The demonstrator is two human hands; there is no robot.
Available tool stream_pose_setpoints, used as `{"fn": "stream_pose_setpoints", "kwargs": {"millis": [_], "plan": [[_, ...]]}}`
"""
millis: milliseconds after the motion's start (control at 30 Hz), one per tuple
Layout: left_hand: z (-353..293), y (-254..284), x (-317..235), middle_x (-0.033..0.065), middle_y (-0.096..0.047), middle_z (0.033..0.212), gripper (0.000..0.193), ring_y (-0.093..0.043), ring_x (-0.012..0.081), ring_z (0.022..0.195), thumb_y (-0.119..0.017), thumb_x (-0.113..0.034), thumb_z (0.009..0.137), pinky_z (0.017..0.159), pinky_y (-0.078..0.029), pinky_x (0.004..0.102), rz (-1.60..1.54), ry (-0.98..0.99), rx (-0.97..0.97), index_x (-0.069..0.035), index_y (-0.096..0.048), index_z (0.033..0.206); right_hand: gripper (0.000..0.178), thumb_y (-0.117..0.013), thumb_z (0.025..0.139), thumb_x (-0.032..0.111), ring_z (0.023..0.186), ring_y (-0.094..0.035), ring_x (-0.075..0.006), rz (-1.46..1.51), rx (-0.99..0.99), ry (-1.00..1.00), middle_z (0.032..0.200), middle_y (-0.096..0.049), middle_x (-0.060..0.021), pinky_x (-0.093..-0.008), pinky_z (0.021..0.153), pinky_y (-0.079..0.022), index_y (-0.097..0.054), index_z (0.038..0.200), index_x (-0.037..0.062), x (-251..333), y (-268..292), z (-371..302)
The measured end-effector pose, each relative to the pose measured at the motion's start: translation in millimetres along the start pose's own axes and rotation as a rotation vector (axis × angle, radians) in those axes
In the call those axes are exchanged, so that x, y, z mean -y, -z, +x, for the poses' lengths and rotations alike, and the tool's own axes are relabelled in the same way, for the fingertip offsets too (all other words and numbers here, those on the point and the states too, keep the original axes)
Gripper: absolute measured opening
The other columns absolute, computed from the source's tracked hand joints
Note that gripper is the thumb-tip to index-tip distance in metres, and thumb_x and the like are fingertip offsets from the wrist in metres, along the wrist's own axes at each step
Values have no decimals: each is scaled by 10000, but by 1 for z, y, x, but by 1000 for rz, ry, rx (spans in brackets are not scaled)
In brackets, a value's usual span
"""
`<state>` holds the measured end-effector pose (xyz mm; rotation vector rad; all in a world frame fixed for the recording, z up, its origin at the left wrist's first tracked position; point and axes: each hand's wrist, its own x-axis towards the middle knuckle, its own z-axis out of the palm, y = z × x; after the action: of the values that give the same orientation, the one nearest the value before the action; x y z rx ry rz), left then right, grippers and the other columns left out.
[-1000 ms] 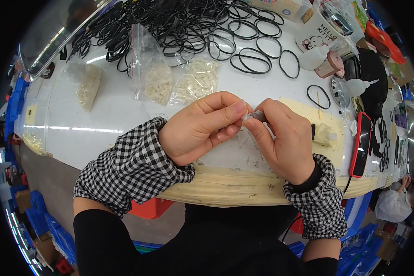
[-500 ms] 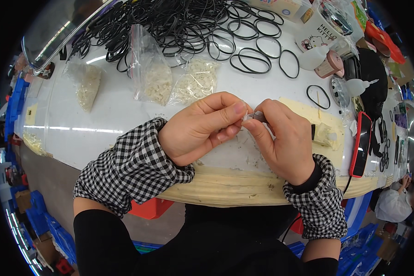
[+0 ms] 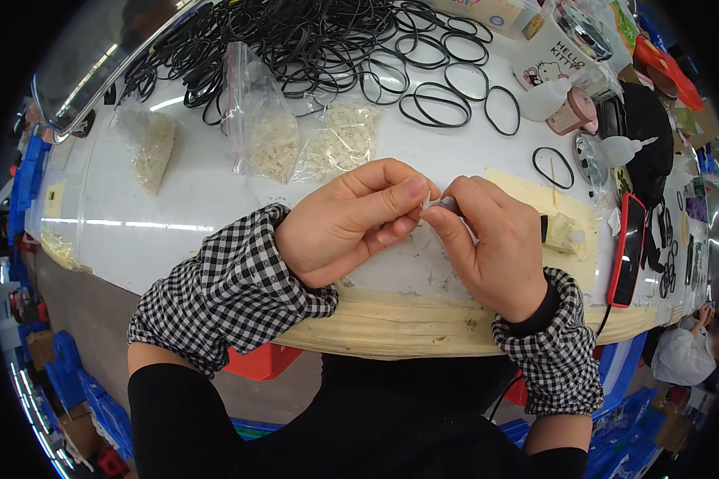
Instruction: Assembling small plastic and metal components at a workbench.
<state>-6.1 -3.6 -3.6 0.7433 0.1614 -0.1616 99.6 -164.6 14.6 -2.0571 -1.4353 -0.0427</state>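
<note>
Over the near edge of the table, my left hand (image 3: 358, 217) and my right hand (image 3: 491, 239) meet fingertip to fingertip. Thumb and forefinger of the left pinch a small whitish piece (image 3: 426, 203), mostly hidden by the fingers. A thin grey blade-like piece (image 3: 449, 205) is pinched in my right hand, its end touching or very near the whitish piece. Both wrists wear black-and-white checked sleeve covers. Beyond the hands lie clear bags of small pale pieces: one flat bag (image 3: 339, 142), one zip bag (image 3: 268, 136) and one bag (image 3: 153, 152) farther left.
A large heap of black rubber rings (image 3: 295, 48) covers the back, with loose rings to its right. At right are a yellowish board (image 3: 519, 188) with a pale block (image 3: 565, 235), a red-cased phone (image 3: 628, 251), a squeeze bottle (image 3: 621, 150) and a white cup (image 3: 547, 64).
The grey piece in my right fingers has tilted slightly. Both hands otherwise stay in place, and the clear-sided object at the far left has shifted a little.
</note>
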Motion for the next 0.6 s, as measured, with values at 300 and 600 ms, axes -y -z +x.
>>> {"fn": "stream_pose_setpoints", "kwargs": {"millis": [300,600], "plan": [[0,0,1,-6,-513,859,174,-388,61,696,-475,-212,979,613,-355,163,9,-3,2,-54,-544,1001,290,-637,849,325,520,-535,-231,-16,3,7,634,-520,-56,-329,439,-402,-523,764,72,-1,0,0],[1,1,1,-9,-511,852,173,-387,61,693,-472,-210,980,615,-355,165,31,-10,8,-54,-545,1003,298,-639,849,323,502,-525,-227,7,-55,9,615,-512,-52,-326,430,-391,-520,748,69,0,-2,1]]}}
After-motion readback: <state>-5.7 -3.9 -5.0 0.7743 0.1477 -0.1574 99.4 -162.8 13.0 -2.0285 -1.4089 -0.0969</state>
